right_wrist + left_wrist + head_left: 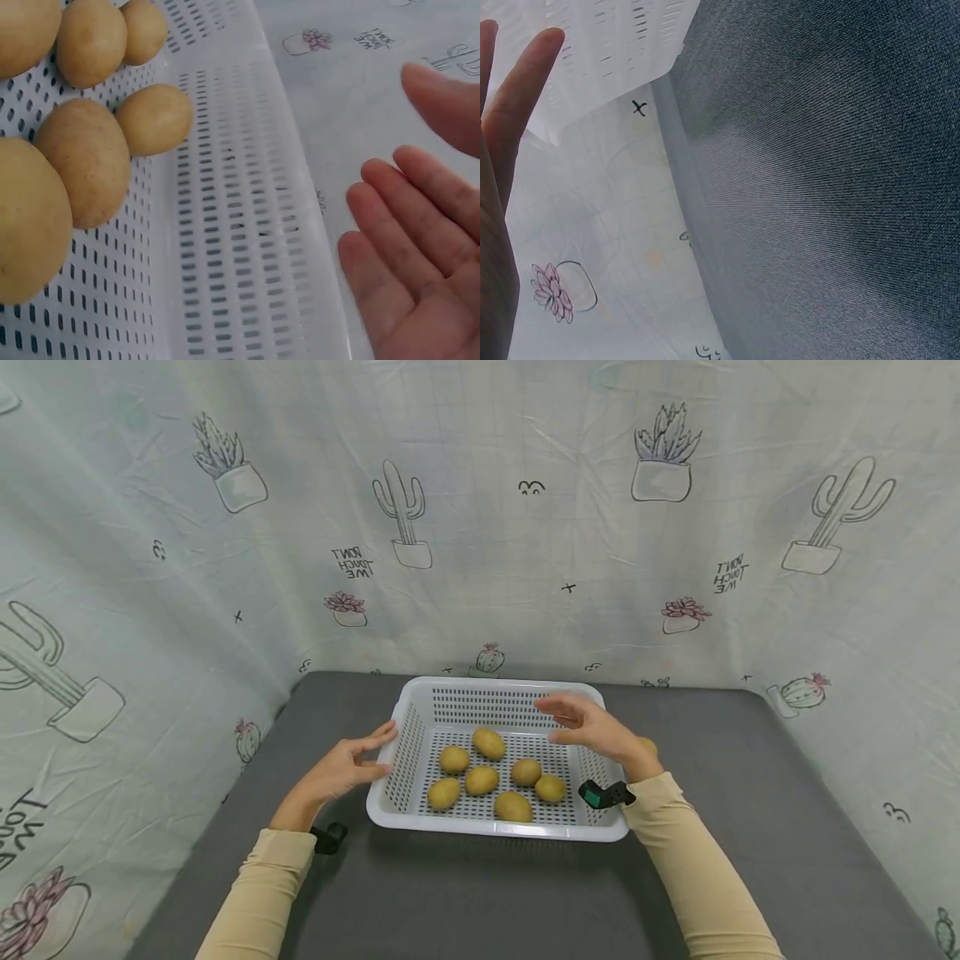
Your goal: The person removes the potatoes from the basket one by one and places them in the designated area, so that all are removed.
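Observation:
A white perforated plastic basket [457,824] stands on the dark grey tabletop. Several yellow-brown potatoes [482,780] lie spread over its floor, apart or side by side. At the basket's left rim is my left hand [339,770], fingers stretched toward it; whether they touch it I cannot tell. My right hand [597,732] hovers over the right part of the basket, fingers extended and nothing in them. The right wrist view shows that palm [420,300] bare beside the basket wall. One more potato [648,746] is partly hidden behind my right wrist, to the basket's right.
A pale curtain [480,527] printed with cacti and potted plants hangs behind and at both sides of the table. Grey tabletop [480,902] extends in front of the basket. Each wrist wears a black band [606,794].

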### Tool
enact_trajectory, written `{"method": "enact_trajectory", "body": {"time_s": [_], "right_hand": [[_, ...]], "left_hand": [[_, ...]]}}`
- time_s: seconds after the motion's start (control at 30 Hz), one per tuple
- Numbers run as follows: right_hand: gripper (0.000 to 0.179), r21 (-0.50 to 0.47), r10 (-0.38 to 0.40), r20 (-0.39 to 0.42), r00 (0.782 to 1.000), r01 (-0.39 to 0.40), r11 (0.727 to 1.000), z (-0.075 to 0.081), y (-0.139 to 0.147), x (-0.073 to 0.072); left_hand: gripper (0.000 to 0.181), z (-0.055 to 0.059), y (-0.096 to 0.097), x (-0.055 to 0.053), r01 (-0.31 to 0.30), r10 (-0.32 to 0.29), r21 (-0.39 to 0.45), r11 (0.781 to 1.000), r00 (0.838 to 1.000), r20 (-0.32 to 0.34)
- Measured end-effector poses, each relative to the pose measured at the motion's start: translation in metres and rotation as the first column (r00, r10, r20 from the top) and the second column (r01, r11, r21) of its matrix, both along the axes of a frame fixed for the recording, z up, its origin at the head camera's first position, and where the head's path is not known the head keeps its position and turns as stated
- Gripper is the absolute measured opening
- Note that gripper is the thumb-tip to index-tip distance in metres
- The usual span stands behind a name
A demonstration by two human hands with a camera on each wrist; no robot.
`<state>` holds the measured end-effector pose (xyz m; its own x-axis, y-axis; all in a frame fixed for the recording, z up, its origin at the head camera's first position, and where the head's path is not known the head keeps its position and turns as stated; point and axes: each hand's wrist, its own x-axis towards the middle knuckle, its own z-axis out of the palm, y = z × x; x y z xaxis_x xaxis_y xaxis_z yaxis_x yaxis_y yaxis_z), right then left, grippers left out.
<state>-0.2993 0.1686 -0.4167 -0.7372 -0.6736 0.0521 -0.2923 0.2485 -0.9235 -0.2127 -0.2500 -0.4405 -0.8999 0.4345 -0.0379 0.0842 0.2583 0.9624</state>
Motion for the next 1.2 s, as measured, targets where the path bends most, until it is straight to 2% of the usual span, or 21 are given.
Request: {"method": "enact_trajectory", "body": {"time_s": [0.13, 0.3, 0.47, 0.73, 0.97, 1.07, 1.2], "right_hand": [[0.058, 0.036, 0.03, 0.013, 0.999, -0.031, 0.999, -0.003, -0.002, -0.003], [0.057, 0.097, 0.055, -0.013, 0.998, -0.053, 0.994, -0.003, -0.005, -0.005], [0.055, 0.133, 0.111, 0.012, 0.994, -0.111, 0.985, -0.003, -0.009, -0.008], [0.054, 0.208, 0.195, 0.084, 0.977, -0.208, 0.956, -0.01, -0.014, -0.016], [0.051, 0.261, 0.263, 0.144, 0.954, -0.293, 0.92, -0.015, -0.017, -0.022], [0.052, 0.277, 0.272, 0.195, 0.942, -0.319, 0.906, -0.017, -0.019, -0.024], [0.052, 0.312, 0.273, 0.22, 0.937, -0.333, 0.89, -0.019, -0.023, -0.027]], "left_hand": [[0.071, 0.0, 0.0, 0.0, 0.003, -0.003, 0.002, 1.0, 1.0, -0.006], [0.071, 0.0, 0.001, 0.0, -0.002, 0.002, 0.007, 1.0, 1.0, 0.001], [0.072, 0.001, 0.001, -0.001, 0.0, 0.0, -0.007, 1.0, 1.0, -0.007], [0.071, 0.0, 0.002, 0.0, 0.007, -0.007, -0.018, 1.0, 1.0, -0.012], [0.07, 0.001, 0.002, 0.0, 0.014, -0.014, -0.012, 1.0, 1.0, -0.018], [0.07, 0.001, 0.003, 0.0, 0.012, -0.012, -0.014, 1.0, 1.0, -0.021], [0.07, 0.002, 0.003, 0.0, 0.009, -0.009, -0.013, 1.0, 1.0, -0.017]]}}
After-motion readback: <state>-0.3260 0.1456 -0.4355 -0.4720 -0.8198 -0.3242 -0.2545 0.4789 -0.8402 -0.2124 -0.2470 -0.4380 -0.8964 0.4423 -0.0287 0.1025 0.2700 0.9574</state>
